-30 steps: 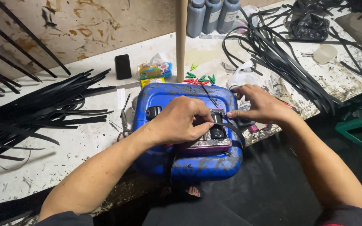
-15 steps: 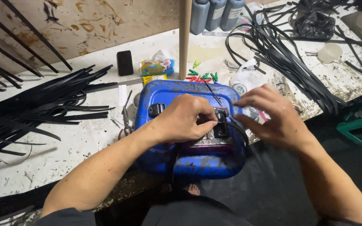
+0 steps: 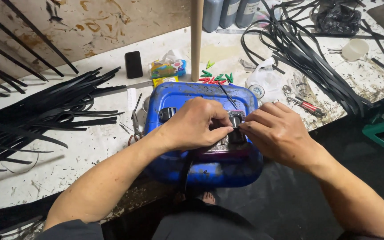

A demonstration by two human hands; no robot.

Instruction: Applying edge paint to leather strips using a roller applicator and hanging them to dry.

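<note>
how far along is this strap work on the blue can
Done: nothing finished can be picked out. In hand: the left hand and right hand pinch a small black piece with a black strap on top of the blue can. Left: large piles of loose black strips on the table, and more strips at the right.

A black phone (image 3: 134,64) with a dark screen lies flat on the table (image 3: 90,146) near the wall. Just right of it sits a soft tissue packet (image 3: 168,68), printed blue, green and yellow, with a small yellow pack (image 3: 164,81) in front. Three dark grey bottles (image 3: 230,12) stand at the far edge. A white plastic bag (image 3: 265,82) lies right of the post.
</note>
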